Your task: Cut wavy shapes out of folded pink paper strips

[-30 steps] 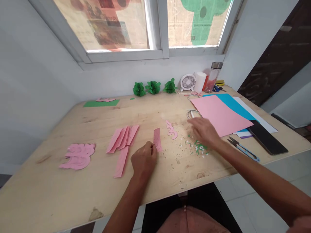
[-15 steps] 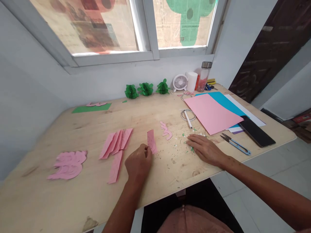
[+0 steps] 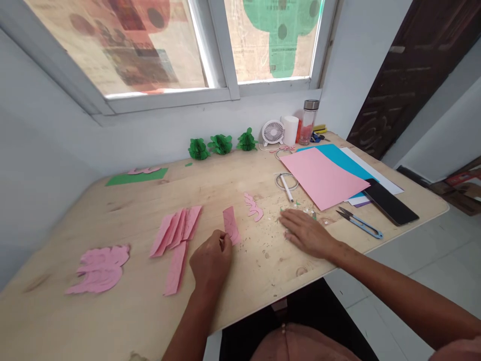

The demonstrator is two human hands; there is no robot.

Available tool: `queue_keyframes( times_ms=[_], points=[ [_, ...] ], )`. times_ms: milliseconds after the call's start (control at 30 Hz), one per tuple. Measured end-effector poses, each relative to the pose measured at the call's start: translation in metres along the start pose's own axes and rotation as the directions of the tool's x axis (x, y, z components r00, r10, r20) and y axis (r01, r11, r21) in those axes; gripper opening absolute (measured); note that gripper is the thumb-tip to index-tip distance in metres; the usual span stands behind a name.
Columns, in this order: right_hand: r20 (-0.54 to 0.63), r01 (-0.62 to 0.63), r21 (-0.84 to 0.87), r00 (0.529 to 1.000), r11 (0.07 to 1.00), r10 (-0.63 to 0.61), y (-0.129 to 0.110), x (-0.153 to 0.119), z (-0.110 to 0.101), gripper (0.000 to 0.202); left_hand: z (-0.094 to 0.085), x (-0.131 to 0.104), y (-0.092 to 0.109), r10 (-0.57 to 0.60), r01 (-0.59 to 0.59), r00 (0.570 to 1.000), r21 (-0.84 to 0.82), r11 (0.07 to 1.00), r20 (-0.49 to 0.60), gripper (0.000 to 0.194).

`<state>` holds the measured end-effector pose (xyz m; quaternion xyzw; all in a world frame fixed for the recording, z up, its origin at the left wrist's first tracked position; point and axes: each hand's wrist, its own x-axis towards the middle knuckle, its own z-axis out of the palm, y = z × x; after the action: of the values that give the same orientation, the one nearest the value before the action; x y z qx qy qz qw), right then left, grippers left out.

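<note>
My left hand (image 3: 211,258) is closed on the lower left edge of a small pink paper strip (image 3: 230,220) with a drawn outline. My right hand (image 3: 306,233) lies flat on the table (image 3: 248,281), fingers stretched out over small green and white paper scraps (image 3: 314,215). Between the hands, a bit farther back, lies a curly pink paper cutout (image 3: 254,206). Folded pink paper strips (image 3: 176,228) lie left of my left hand, and farther left are scalloped pink cutouts (image 3: 100,268). Blue-handled thread snips (image 3: 359,222) rest to the right of my right hand.
Pink paper (image 3: 323,175) and blue paper (image 3: 338,159) overlap at right beside a black phone (image 3: 393,203). A white pen (image 3: 286,188) lies on a coiled cable. Along the wall stand green paper shapes (image 3: 221,144), a fan (image 3: 273,133) and a glass bottle (image 3: 308,123).
My right hand has slid a little left over the table, and the scraps around it have shifted. My left hand still grips the pink strip. The whole view has moved slightly.
</note>
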<state>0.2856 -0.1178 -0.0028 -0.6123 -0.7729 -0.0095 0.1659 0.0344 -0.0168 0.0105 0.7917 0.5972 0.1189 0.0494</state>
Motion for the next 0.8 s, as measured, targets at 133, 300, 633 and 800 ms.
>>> queue_keyframes(
  times_ms=[133,300,633,800],
  points=[
    [-0.103,-0.094,0.012,0.99,0.995,0.095,0.002,-0.019,-0.008,0.04,-0.001,0.0,0.0,-0.012,0.012,1.0,-0.007,1.0,0.021,0.024],
    [-0.041,0.091,0.033,0.995,0.995,-0.09,-0.017,-0.033,-0.014,0.037,-0.008,0.004,-0.001,-0.01,0.01,0.998,-0.01,1.0,0.065,0.022],
    [-0.32,-0.156,0.169,0.925,0.973,0.204,0.063,-0.001,-0.04,0.032,-0.025,0.021,0.006,-0.014,0.014,0.989,0.003,1.0,0.148,0.021],
    [-0.319,-0.313,0.555,0.775,0.771,0.545,0.116,0.07,-0.055,0.036,-0.005,0.026,0.022,0.256,-0.262,0.965,-0.143,0.954,-0.06,0.024]
  ],
)
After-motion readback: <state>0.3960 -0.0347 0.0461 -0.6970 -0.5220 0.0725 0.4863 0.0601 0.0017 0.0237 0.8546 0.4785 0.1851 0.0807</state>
